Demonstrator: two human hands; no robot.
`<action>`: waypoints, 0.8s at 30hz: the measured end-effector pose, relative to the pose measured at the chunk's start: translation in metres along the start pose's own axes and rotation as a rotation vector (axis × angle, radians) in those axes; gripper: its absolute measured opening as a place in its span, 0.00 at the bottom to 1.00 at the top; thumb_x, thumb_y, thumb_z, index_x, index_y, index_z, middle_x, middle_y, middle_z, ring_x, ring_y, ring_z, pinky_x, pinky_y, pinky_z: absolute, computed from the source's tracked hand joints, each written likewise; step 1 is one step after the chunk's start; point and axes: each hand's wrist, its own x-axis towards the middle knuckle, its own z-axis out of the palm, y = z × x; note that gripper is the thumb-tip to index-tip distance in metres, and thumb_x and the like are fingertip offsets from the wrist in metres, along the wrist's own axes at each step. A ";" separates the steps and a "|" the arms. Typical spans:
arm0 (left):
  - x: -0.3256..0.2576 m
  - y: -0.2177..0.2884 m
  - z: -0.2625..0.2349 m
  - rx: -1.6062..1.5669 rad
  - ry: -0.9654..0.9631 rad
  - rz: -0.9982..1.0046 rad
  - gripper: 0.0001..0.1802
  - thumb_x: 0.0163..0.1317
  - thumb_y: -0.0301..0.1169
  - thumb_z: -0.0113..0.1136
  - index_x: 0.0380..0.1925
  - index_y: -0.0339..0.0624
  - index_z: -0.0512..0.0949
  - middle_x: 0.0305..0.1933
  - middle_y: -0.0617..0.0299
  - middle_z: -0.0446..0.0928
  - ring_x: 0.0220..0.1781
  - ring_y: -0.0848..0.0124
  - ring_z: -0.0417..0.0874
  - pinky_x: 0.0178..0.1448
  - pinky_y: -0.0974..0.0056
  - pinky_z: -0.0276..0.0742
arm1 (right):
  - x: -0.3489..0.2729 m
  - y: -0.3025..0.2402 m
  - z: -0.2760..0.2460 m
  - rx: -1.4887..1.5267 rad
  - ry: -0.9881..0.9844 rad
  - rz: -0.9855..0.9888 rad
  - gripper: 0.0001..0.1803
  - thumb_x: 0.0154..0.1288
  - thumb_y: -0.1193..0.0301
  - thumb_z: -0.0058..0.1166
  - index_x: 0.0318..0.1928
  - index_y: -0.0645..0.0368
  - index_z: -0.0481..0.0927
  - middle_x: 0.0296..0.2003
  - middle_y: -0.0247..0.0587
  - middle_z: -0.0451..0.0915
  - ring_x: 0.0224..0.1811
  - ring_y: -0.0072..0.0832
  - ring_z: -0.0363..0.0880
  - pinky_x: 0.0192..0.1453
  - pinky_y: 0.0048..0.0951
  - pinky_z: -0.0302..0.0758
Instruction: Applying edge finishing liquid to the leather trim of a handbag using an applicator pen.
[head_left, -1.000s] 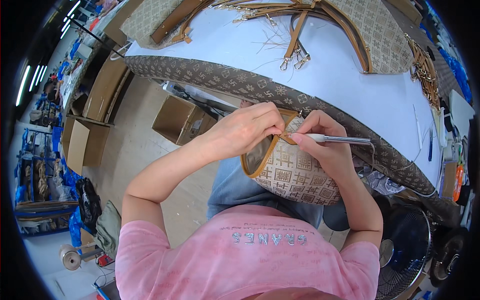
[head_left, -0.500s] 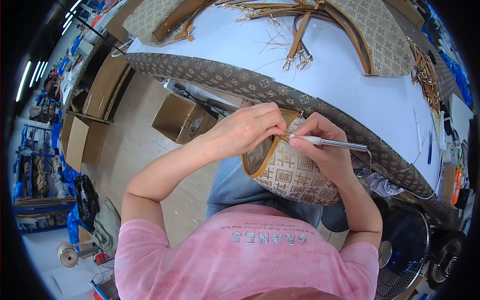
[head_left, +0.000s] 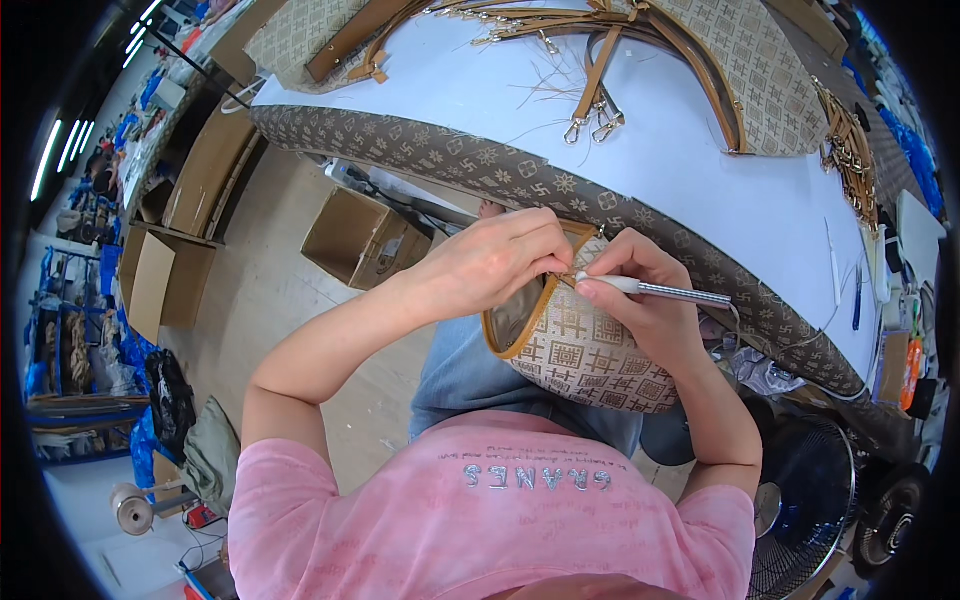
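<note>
The left hand (head_left: 497,262) pinches the tan rim of the beige patterned fabric bag (head_left: 585,350), while the right hand (head_left: 640,300) grips a slim silver-shafted tool (head_left: 660,290), its tip at that pinch.

Cardboard boxes on the workshop floor

We see an open brown cardboard box (head_left: 362,238) on the floor just below the worktop's patterned front edge, and farther left two larger flattened-looking brown cardboard cartons (head_left: 160,282) standing open, with tall brown cardboard sheets (head_left: 208,168) leaning beside the worktop's left corner.
</note>
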 end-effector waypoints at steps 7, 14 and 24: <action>-0.002 -0.002 0.003 -0.022 0.022 0.004 0.04 0.63 0.23 0.62 0.36 0.37 0.76 0.38 0.55 0.76 0.40 0.57 0.81 0.41 0.58 0.77 | -0.001 0.000 0.000 -0.004 0.003 -0.006 0.07 0.63 0.79 0.65 0.36 0.59 0.79 0.32 0.27 0.75 0.33 0.11 0.71 0.38 0.16 0.66; -0.006 0.006 0.008 -0.806 0.360 -0.782 0.11 0.69 0.25 0.60 0.48 0.40 0.70 0.36 0.63 0.76 0.39 0.74 0.79 0.42 0.65 0.75 | -0.003 0.001 -0.009 0.151 0.097 -0.106 0.04 0.67 0.78 0.60 0.40 0.62 0.78 0.36 0.34 0.80 0.35 0.18 0.80 0.38 0.19 0.73; -0.038 0.028 0.055 -0.780 0.317 -0.531 0.14 0.70 0.30 0.61 0.49 0.41 0.66 0.26 0.71 0.65 0.31 0.81 0.62 0.35 0.71 0.61 | 0.024 -0.016 -0.025 -0.364 -0.150 -0.440 0.13 0.66 0.72 0.63 0.42 0.61 0.70 0.46 0.49 0.85 0.49 0.40 0.85 0.62 0.38 0.76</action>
